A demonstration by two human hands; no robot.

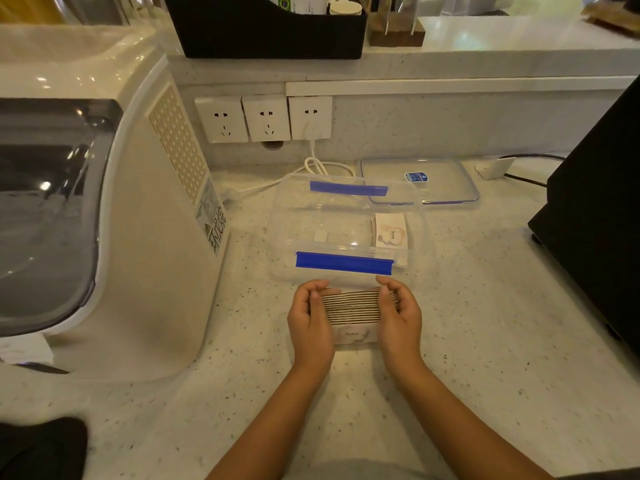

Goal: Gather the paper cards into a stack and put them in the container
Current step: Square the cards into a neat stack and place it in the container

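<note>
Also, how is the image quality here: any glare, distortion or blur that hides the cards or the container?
Head view: warm indoor light; wide-angle bending curves the counter edges; glare spots sit on the clear container and the white appliance. The card stack between the left hand and right hand is sharp enough to show separate edges.

Head-worn view, forward-down, close overhead.

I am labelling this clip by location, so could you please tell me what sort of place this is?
Probably a café or shop service counter: a speckled stone countertop with three wall sockets, a large cream appliance at the left, and a raised ledge behind holding a black organiser with a paper cup.
</note>
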